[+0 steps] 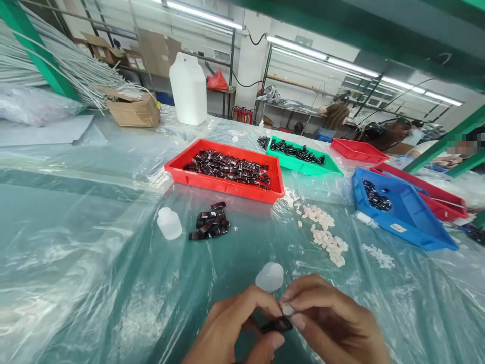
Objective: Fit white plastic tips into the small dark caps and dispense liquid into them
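Between the thumb and fingers of my left hand (235, 323) is a small black plastic part (278, 325), long and glossy with a rounded end. My right hand (333, 318) pinches a small whitish translucent piece (287, 309) right at that rounded end; whether the two are joined I cannot tell. Just beyond my fingers lies a small white translucent bottle (270, 277). Farther off is a loose pile of similar black parts (210, 221), with another white bottle (169, 223) to its left. Small pale pieces (328, 235) are scattered to the right.
A red tray (223, 187) and a green tray (306, 164) hold many black parts. At the right is a blue tray (401, 227) with more. A white jug (188, 90) and a cardboard box (132, 108) stand at the back. People work in the background.
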### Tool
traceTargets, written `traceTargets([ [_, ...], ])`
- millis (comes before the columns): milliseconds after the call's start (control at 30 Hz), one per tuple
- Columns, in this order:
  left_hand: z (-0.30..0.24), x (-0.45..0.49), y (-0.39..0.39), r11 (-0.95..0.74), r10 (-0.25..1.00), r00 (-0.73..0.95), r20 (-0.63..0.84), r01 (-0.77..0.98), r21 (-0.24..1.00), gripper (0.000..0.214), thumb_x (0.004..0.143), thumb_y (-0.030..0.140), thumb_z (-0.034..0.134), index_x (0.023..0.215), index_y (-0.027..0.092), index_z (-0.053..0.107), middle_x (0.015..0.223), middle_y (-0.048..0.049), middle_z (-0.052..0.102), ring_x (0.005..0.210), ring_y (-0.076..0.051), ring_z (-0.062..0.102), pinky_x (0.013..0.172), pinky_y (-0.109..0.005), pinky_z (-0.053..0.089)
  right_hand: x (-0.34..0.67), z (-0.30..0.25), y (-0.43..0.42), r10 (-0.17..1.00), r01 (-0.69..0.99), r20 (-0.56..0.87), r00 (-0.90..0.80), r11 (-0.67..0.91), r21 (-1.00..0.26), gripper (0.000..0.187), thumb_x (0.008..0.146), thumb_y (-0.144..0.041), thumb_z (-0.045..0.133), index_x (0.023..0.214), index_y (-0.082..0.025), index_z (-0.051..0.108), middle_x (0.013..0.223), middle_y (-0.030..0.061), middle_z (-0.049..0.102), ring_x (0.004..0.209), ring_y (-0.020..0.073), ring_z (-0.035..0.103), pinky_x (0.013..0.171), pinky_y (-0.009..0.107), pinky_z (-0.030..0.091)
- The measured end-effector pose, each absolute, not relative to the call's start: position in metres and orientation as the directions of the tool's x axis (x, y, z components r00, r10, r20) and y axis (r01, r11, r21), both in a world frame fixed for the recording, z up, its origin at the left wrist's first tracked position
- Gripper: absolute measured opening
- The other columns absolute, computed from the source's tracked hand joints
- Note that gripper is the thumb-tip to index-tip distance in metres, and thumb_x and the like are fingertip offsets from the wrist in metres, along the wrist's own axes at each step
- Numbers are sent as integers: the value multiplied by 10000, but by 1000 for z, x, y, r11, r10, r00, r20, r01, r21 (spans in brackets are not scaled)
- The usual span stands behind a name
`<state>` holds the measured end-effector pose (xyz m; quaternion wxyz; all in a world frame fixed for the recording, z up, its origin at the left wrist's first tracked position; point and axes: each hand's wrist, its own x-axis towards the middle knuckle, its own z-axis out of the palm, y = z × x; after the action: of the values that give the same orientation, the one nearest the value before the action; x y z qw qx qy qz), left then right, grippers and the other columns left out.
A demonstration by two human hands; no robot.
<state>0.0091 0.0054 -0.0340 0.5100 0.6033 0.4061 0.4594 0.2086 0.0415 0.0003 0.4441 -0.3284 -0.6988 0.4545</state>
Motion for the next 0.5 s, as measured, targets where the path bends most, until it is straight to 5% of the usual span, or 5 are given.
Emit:
traceTargets([
  [200,-29,5,10,-308,927,257,272,107,945,127,941,138,618,989,256,625,894,45,729,739,-87,691,693,-132,531,210,-6,39,837,72,315,-447,385,-920,251,967,-155,707,1066,-383,742,1010,13,709,936,159,721,828,236,633],
  [500,-50,12,11,-346,914,212,347,-44,937,58,1000,198,603,1004,253,624,890,12,707,706,-107,675,651,-165,552,205,-15,35,786,66,463,-411,532,-844,325,915,-22,709,1065,-309,745,1029,36,730,951,175,740,833,247,634],
])
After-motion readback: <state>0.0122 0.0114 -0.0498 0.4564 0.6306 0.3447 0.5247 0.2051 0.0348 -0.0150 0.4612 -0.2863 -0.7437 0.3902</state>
